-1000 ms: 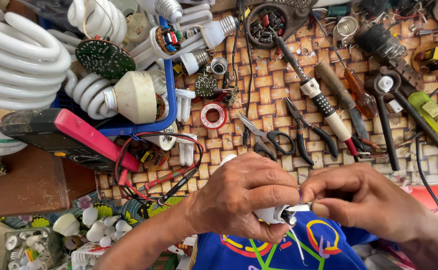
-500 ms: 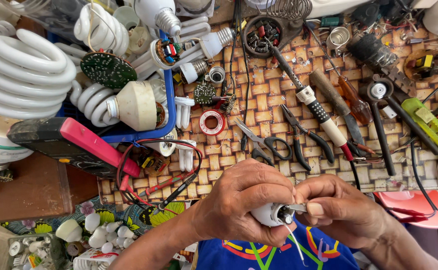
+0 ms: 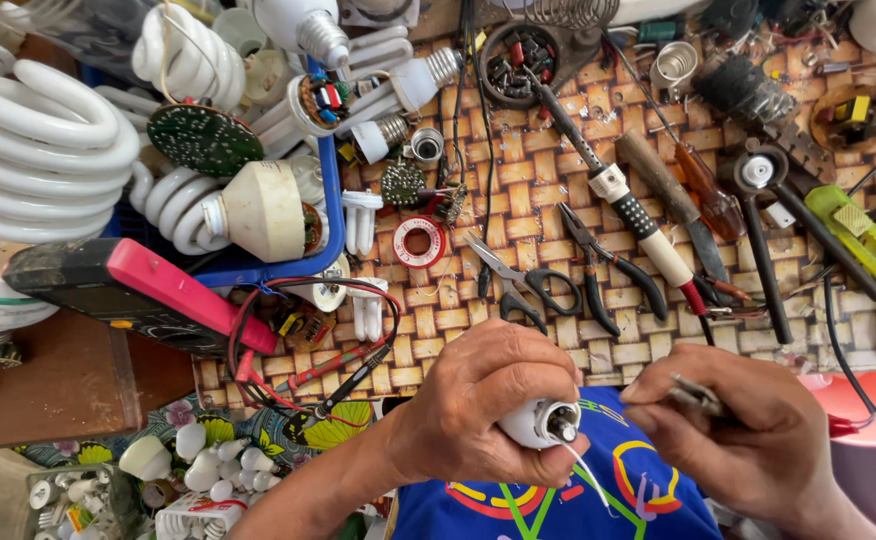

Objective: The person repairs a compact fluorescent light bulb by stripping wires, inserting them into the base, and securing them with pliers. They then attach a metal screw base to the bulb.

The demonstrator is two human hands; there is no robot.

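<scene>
White bulb base (image 3: pixel 540 422) with metal screw cap, thin wire trailing below

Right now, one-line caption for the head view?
Left hand grips a white lamp base; right hand pinches a thin metal tool above the woven mat.

the lamp base (image 3: pixel 541 422) gripped in the left hand (image 3: pixel 483 405) is smooth, slightly glossy white plastic with a shiny metal contact at its end, and the small tool (image 3: pixel 696 394) pinched in the right hand (image 3: pixel 748 435) looks like dull grey metal. the woven mat (image 3: pixel 518 190) on the bench is rough, matt split cane or bamboo, and on it lie scissors (image 3: pixel 518 280) with bright steel blades and black plastic handles. the spiral lamp tubes (image 3: pixel 43 150) are glossy white glass, the multimeter (image 3: pixel 133 295) is matt black plastic with a smooth red edge, and the tray (image 3: pixel 330 190) is glossy blue plastic.
</scene>
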